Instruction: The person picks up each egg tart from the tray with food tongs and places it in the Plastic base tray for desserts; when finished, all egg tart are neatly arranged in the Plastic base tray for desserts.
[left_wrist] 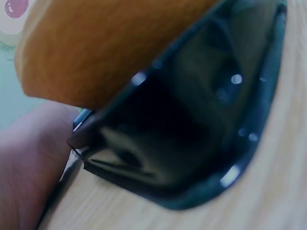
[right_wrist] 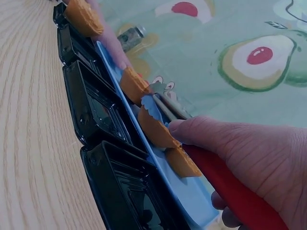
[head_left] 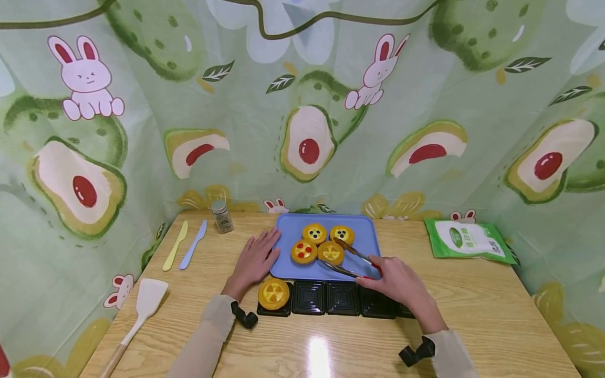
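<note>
Tray (head_left: pixel 364 231) lies before us, black containers (head_left: pixel 343 298) along its near edge. At its left edge our left hand (head_left: pixel 257 257) rests, fingers extended; by its right our right hand (head_left: pixel 399 283) grips tongs (head_left: pixel 361 256), tips astride one tart (head_left: pixel 331 253) on it.

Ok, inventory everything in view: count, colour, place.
Table: one, brown, beneath
Tray: one, blue, centre
Tubs: five visible, black, before tray
Tarts: five, golden, four on tray, one on leftmost tub
Tongs: one, red-handled, over tray
Knives: two, yellow and blue, left
Jar: one, grey, back left
Spatula: one, white, near left
Packet: one, green-white, right
Curtain: one, green, behind
Sleeves: two, beige, forearms
Cameras: two, black, wrists
Left hand: one, tray's edge
Right hand: one, on tongs
</note>
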Motion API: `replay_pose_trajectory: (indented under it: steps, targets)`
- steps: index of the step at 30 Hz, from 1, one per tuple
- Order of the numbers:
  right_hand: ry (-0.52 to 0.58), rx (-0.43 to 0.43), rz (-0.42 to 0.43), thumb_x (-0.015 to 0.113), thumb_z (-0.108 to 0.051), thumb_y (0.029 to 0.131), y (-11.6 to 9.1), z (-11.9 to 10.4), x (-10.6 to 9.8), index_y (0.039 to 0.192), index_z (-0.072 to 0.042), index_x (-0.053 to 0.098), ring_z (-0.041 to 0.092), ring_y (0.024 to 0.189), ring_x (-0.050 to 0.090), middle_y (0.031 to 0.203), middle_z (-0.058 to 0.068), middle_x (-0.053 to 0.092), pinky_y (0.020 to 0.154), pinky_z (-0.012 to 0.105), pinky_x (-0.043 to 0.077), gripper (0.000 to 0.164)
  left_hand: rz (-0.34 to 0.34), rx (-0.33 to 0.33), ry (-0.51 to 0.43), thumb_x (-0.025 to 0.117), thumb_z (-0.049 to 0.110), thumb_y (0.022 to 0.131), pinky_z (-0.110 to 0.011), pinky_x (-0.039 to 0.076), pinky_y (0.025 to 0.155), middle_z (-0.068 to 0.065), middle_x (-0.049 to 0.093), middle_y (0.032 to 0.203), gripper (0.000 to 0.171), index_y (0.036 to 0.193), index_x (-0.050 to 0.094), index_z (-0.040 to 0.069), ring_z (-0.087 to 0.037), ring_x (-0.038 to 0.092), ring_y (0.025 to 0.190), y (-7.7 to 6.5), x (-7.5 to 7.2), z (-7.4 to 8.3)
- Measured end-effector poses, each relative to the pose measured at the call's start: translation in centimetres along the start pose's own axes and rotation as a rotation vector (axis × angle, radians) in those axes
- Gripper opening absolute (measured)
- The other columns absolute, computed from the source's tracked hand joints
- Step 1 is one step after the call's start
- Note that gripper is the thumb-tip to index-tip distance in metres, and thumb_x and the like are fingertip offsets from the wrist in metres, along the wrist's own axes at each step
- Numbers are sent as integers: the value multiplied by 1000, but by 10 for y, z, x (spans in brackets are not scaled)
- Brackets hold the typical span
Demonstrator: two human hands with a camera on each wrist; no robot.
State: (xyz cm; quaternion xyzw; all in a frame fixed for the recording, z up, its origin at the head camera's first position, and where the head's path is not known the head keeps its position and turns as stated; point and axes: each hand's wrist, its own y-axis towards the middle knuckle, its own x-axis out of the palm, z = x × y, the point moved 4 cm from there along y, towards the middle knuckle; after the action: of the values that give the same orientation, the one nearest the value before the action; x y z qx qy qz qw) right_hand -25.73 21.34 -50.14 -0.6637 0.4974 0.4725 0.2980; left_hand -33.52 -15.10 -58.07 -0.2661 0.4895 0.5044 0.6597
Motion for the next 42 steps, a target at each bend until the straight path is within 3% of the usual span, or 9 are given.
replay_pose_trajectory:
  steps: [12,29,42]
  targets:
    - [12,0,-44,81,-58,85,-2,3,-2,81,-14,57,9,53,37,63,-7,31,51,25,26,50,5,-5,-10,36,47,113,-56,9,128,5,20,173,60,168,25,25,-28,19,160,-1,-1,0]
    - [-70,-15,8,76,-59,88,1,-4,14,82,-16,54,10,51,37,62,-7,30,50,25,22,49,-6,-3,-3,35,47,113,-56,8,128,5,20,173,61,168,24,25,-27,18,161,0,0,0]
    - [-66,-26,10,75,-58,90,1,-2,16,82,-15,54,10,51,35,62,-7,29,50,25,22,48,7,4,1,36,46,113,-57,11,128,3,23,173,60,167,28,24,-28,21,160,0,0,0]
